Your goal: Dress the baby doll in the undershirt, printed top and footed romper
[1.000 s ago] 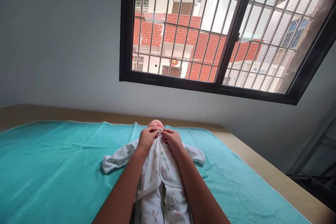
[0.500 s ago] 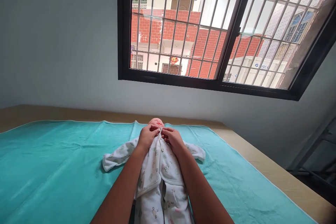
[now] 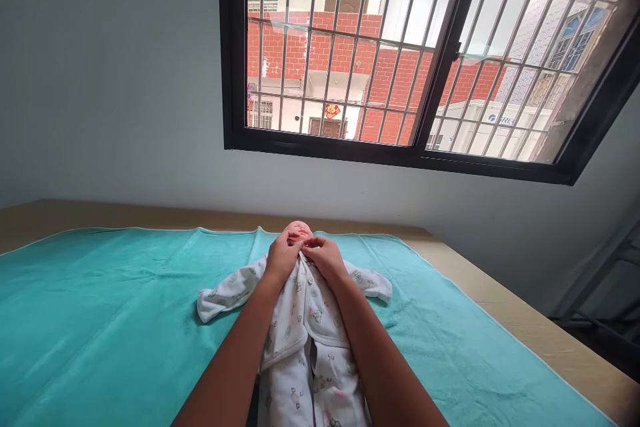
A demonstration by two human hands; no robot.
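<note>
A baby doll (image 3: 300,225) lies face up, its head toward the wall. It wears a white printed jacket (image 3: 285,323) and matching trousers (image 3: 293,393). My left hand (image 3: 283,255) is closed at the jacket's neckline, fingertips pinching the collar edge below the doll's chin. Opposite it, my right hand (image 3: 325,257) pinches the other side of the collar, its fingertips close to the left ones. Down the chest the jacket's front edges lie together, parting at the hem. Both sleeves stretch out sideways. My hands hide the doll's neck.
A turquoise cloth (image 3: 125,307) is spread under the doll on a wooden table (image 3: 515,313). Behind stands a grey wall (image 3: 125,80) with a black-framed, barred window (image 3: 325,153). Dark metal framework (image 3: 605,300) is at the far right.
Both hands have shifted slightly up toward the doll's chin, still at the collar. My right fingers have moved left, nearer the left fingertips. The camera view has tilted a little.
</note>
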